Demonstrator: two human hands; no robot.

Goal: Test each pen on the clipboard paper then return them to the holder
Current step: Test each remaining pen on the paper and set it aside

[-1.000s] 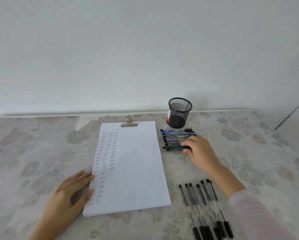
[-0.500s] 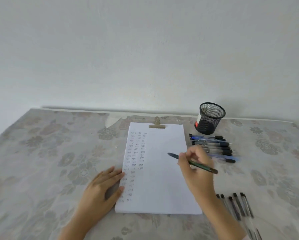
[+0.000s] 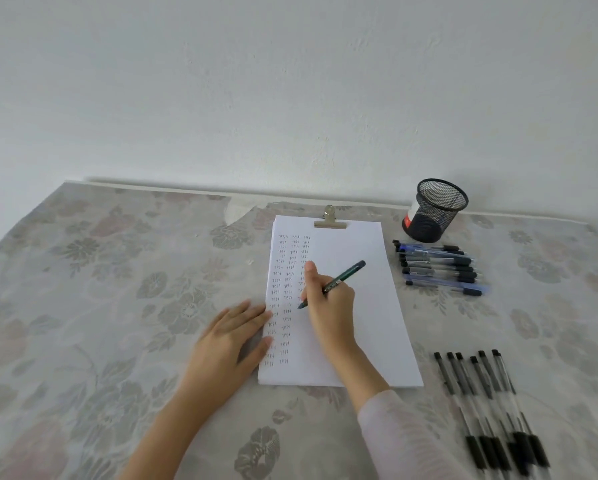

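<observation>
My right hand (image 3: 328, 303) grips a dark green pen (image 3: 346, 274) in a writing hold, its tip down at the white clipboard paper (image 3: 370, 306) beside columns of small pen marks. My left hand (image 3: 235, 336) lies flat with its fingertips on the paper's left edge. A black mesh pen holder (image 3: 436, 211) stands upright at the back right, with nothing seen inside. A row of several blue and dark pens (image 3: 439, 266) lies in front of the holder. Several black-capped clear pens (image 3: 488, 403) lie at the near right.
A metal clip (image 3: 329, 220) holds the paper at its top edge. The table carries a pale floral cloth (image 3: 117, 306) and ends at a white wall behind. Its left part holds only the cloth.
My right hand picked the green pen from the row by the holder, carried it left over the paper and lowered its tip to the sheet. The camera view shifted left.
</observation>
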